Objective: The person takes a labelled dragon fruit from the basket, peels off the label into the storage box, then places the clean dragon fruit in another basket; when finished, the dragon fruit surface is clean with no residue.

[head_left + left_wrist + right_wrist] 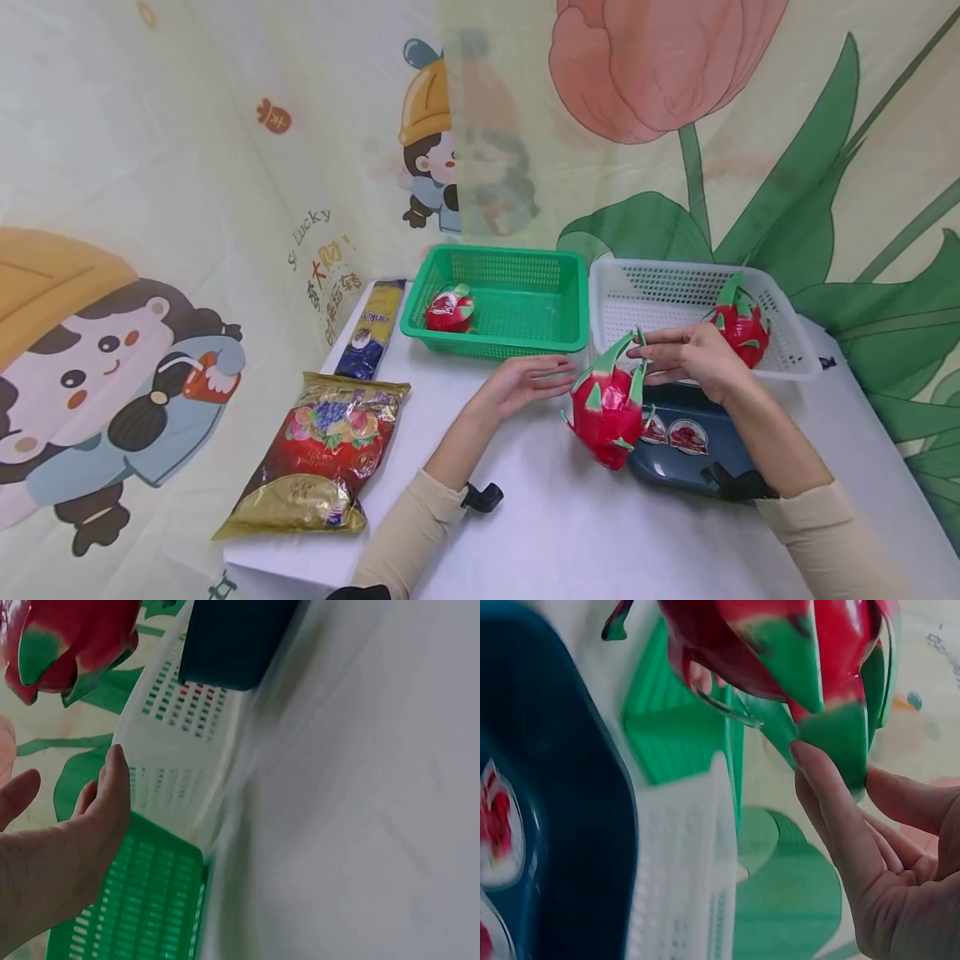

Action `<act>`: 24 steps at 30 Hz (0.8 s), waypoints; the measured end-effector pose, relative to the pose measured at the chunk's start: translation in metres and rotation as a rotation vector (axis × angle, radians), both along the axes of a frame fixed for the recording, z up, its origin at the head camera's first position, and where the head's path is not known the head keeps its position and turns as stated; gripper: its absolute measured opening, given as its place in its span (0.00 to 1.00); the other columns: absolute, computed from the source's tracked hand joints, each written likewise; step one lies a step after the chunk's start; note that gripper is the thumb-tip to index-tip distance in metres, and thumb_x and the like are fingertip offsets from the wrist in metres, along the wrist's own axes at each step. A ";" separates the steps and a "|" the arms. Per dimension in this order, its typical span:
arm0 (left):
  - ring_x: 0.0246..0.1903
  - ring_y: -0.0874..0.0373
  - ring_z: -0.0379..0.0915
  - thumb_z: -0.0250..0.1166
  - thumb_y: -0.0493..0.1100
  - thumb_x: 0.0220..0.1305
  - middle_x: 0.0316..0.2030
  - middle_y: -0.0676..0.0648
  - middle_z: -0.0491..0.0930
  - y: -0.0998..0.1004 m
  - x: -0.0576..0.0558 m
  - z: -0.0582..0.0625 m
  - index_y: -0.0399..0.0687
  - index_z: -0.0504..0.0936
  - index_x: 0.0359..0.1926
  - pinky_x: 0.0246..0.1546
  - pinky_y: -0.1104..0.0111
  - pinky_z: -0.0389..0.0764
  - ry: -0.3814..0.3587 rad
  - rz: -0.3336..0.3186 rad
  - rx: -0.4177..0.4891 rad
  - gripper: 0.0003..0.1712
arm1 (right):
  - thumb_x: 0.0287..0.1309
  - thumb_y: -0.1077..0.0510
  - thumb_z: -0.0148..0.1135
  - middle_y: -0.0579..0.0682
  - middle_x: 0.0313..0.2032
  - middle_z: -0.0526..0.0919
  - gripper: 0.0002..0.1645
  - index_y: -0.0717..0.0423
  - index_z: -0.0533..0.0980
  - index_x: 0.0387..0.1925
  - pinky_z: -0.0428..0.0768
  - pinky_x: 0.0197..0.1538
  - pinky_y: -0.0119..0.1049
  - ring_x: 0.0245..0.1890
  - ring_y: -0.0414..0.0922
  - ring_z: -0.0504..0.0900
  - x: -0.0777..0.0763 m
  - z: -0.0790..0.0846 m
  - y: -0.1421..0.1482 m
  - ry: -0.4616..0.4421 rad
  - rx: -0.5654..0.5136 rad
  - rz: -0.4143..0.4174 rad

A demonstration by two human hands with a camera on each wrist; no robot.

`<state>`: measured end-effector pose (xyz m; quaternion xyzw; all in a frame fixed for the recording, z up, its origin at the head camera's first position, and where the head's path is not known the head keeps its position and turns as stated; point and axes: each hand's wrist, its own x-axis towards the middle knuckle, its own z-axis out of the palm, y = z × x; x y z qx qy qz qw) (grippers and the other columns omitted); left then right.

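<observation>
1. Right of centre in the head view, the right hand [693, 358] pinches a green tip of a glossy red dragon fruit with green scales [607, 412] between thumb and fingers.
2. The left hand [528, 383], near frame centre, has its fingers extended, near the fruit but apart from it.
3. Lower right: a dark blue plastic tray [720, 454].
4. Upper middle: a green rectangular plastic basket [510, 344].

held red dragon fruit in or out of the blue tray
Out: the round red dragon fruit hangs by a green leaf from the right fingers.
</observation>
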<state>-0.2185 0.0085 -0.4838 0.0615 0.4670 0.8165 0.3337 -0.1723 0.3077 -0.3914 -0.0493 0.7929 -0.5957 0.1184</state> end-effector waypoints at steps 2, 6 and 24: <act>0.71 0.32 0.66 0.57 0.39 0.78 0.68 0.31 0.74 0.007 -0.001 0.000 0.27 0.68 0.72 0.66 0.49 0.76 -0.014 -0.009 0.016 0.28 | 0.74 0.59 0.62 0.62 0.51 0.88 0.32 0.80 0.67 0.67 0.90 0.43 0.45 0.39 0.45 0.92 -0.004 0.005 0.009 0.001 0.014 0.000; 0.70 0.32 0.67 0.56 0.38 0.78 0.68 0.31 0.74 0.021 -0.002 0.000 0.27 0.69 0.71 0.68 0.47 0.73 -0.063 -0.009 0.064 0.27 | 0.75 0.59 0.61 0.51 0.46 0.91 0.33 0.80 0.65 0.69 0.90 0.44 0.44 0.38 0.45 0.92 -0.013 0.014 0.029 -0.029 0.025 -0.004; 0.73 0.31 0.60 0.47 0.28 0.76 0.72 0.29 0.66 0.071 -0.004 -0.006 0.29 0.59 0.77 0.74 0.44 0.64 -0.264 0.037 0.211 0.31 | 0.76 0.58 0.59 0.35 0.36 0.89 0.30 0.75 0.68 0.69 0.90 0.45 0.42 0.34 0.41 0.91 -0.076 0.035 0.110 -0.109 0.081 -0.121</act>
